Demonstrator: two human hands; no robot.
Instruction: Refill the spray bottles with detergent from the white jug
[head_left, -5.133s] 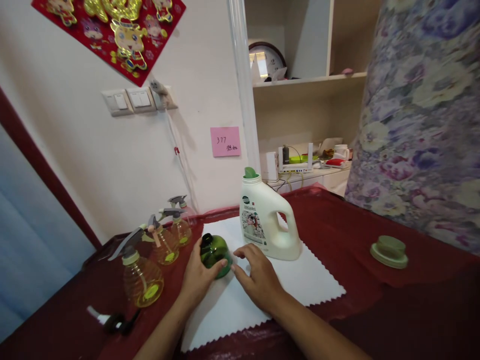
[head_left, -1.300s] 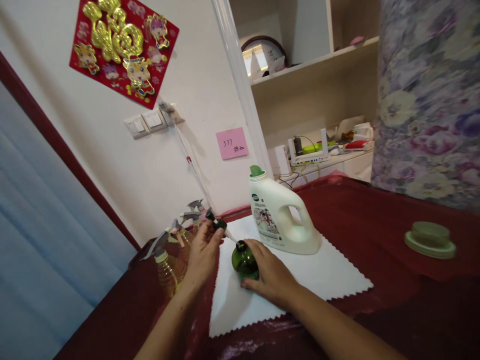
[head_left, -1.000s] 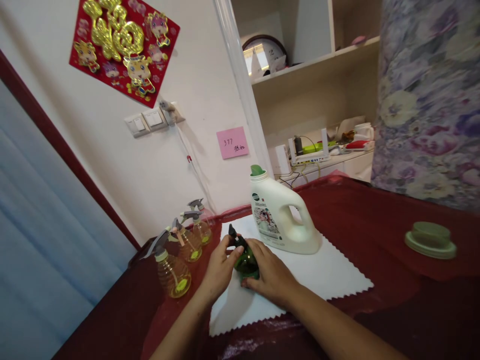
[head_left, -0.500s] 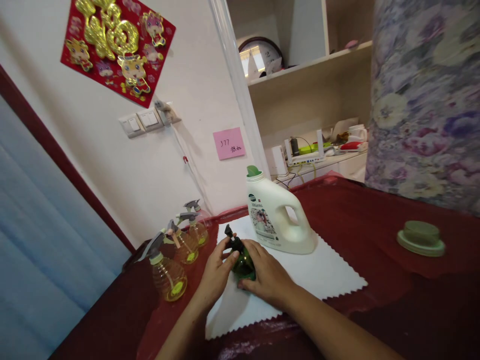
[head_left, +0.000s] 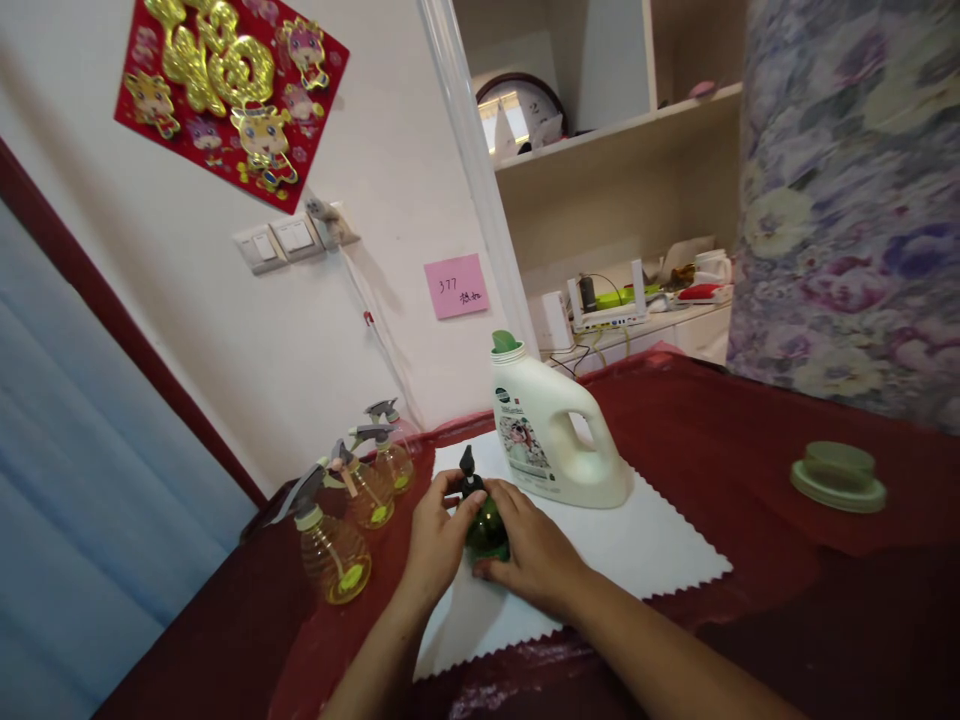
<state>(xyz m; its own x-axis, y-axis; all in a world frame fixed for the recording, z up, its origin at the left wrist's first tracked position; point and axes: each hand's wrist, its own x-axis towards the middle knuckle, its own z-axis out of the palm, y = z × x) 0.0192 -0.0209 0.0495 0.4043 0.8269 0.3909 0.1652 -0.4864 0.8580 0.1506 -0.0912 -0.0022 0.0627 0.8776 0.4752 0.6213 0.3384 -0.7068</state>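
Note:
A small dark green pump bottle (head_left: pixel 489 530) stands upright on a white cloth (head_left: pixel 630 550) with a zigzag edge. My left hand (head_left: pixel 442 525) is closed around the bottle's black pump collar, thumb in front. My right hand (head_left: pixel 536 545) wraps the round body from the right side. The nozzle of the black pump head (head_left: pixel 468 462) points up and away above my fingers. Just behind, a large cream detergent jug (head_left: pixel 559 430) stands on the cloth, its mouth uncapped with a green spout inside.
Several clear spray bottles (head_left: pixel 334 555) with grey triggers line the left side. A pale green cap (head_left: pixel 838 478) lies on the red table cover (head_left: pixel 720 450) at right. Behind stand the wall with a pink note (head_left: pixel 456 286) and a shelf holding a white router (head_left: pixel 609 300).
The pump head has turned, its nozzle swinging from the left to face away. My left hand has shifted slightly around the collar; my right hand stays on the body.

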